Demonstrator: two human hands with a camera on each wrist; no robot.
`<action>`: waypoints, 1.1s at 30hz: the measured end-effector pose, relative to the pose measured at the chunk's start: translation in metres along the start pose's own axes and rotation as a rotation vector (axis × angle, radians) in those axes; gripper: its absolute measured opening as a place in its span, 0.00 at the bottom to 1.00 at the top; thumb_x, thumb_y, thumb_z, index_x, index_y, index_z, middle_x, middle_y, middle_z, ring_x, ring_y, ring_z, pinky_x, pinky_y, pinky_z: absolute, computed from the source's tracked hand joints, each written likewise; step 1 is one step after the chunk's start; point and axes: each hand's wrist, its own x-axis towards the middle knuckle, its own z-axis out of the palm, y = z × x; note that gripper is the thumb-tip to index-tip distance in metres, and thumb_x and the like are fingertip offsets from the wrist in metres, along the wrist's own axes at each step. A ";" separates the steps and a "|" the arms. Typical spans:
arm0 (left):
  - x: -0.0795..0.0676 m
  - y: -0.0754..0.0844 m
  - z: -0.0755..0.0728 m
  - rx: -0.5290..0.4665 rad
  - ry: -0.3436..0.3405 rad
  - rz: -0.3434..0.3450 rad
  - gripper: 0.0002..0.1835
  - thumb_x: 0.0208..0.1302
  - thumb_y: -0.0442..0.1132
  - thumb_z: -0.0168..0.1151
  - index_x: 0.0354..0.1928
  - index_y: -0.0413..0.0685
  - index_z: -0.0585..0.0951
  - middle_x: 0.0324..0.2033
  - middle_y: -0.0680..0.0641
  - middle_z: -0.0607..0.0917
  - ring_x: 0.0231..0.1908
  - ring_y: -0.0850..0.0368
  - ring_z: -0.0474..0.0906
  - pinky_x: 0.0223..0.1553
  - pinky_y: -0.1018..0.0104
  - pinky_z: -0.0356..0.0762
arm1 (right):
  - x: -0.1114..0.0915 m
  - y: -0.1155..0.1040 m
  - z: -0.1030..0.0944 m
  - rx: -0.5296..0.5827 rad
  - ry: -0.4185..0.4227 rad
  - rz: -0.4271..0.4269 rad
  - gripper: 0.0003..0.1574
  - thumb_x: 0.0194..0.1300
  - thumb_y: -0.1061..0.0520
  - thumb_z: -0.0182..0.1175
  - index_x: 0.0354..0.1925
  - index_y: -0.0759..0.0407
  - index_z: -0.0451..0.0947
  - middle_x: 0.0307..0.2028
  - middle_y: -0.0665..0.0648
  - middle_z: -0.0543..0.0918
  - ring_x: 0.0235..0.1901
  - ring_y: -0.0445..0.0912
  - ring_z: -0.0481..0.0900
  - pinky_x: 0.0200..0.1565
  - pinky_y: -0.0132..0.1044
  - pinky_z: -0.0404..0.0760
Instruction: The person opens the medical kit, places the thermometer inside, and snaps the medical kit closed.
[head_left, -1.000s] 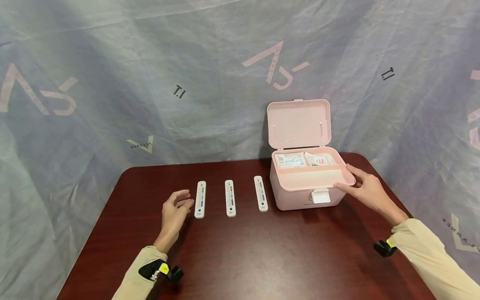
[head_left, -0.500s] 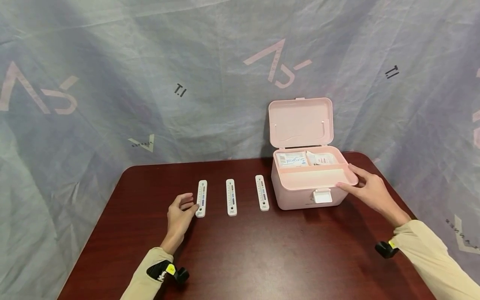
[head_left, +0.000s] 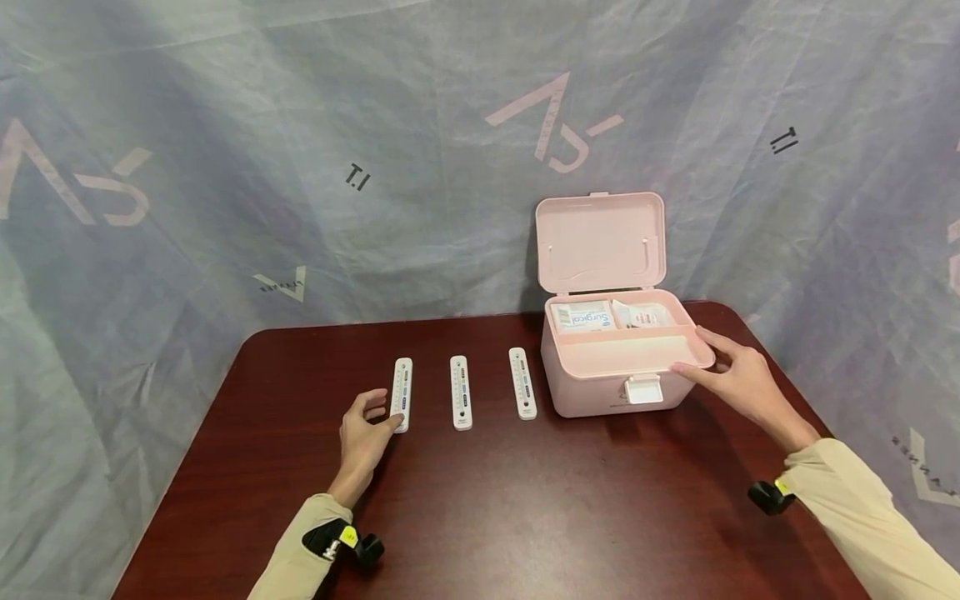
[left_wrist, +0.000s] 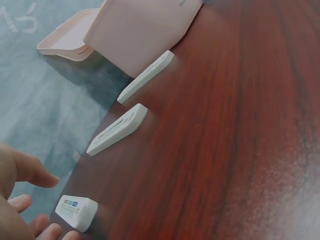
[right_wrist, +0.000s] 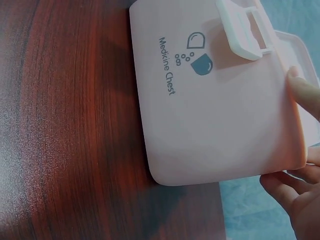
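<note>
Three white thermometers lie in a row on the table: a left one (head_left: 402, 385), a middle one (head_left: 461, 392) and a right one (head_left: 522, 383). My left hand (head_left: 365, 433) is at the left thermometer's near end. Its thumb overlaps that end in the head view; the left wrist view shows a gap between the thumb (left_wrist: 42, 175) and the thermometer (left_wrist: 77, 212), with the other fingers low beside it. My right hand (head_left: 738, 387) holds the right front corner of a pink medicine chest (head_left: 592, 402), thumb on the rim, fingers against the side. Its lid (head_left: 600, 242) stands raised.
Inside the chest's back compartments lie a packet marked Surgical (head_left: 583, 317) and a white packet (head_left: 642, 316); its front tray (head_left: 630, 357) shows a bare bottom. A white latch (head_left: 643, 389) hangs in front. Grey cloth (head_left: 420, 208) stands behind the dark red table (head_left: 525, 517).
My left hand has moved right, bringing its thumb from left of the left thermometer to over its near end in the head view. The right hand stays on the chest's corner.
</note>
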 end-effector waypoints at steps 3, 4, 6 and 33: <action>0.000 -0.002 0.003 0.003 0.011 0.007 0.28 0.49 0.31 0.69 0.56 0.43 0.75 0.53 0.40 0.77 0.52 0.45 0.72 0.47 0.55 0.71 | 0.000 0.000 0.000 -0.004 0.001 0.002 0.51 0.50 0.43 0.72 0.67 0.57 0.64 0.62 0.63 0.70 0.40 0.32 0.75 0.32 0.16 0.70; 0.001 -0.002 0.004 0.007 0.011 0.010 0.29 0.49 0.31 0.69 0.56 0.43 0.75 0.53 0.40 0.76 0.52 0.45 0.72 0.47 0.55 0.71 | 0.000 0.001 0.000 -0.006 0.002 0.004 0.51 0.50 0.43 0.72 0.68 0.57 0.64 0.62 0.63 0.71 0.40 0.33 0.75 0.32 0.17 0.70; 0.002 -0.004 0.005 0.017 0.010 0.015 0.29 0.48 0.30 0.69 0.56 0.42 0.75 0.53 0.40 0.76 0.52 0.45 0.71 0.47 0.55 0.70 | 0.000 0.001 0.001 -0.017 0.003 0.008 0.51 0.50 0.42 0.71 0.68 0.56 0.64 0.61 0.64 0.71 0.39 0.38 0.74 0.31 0.18 0.70; 0.020 -0.006 0.009 0.329 -0.069 0.098 0.32 0.41 0.32 0.73 0.53 0.33 0.76 0.40 0.36 0.78 0.38 0.47 0.78 0.39 0.55 0.75 | -0.002 0.006 0.004 0.001 0.028 0.004 0.50 0.50 0.42 0.72 0.67 0.55 0.66 0.58 0.63 0.74 0.37 0.41 0.73 0.30 0.19 0.69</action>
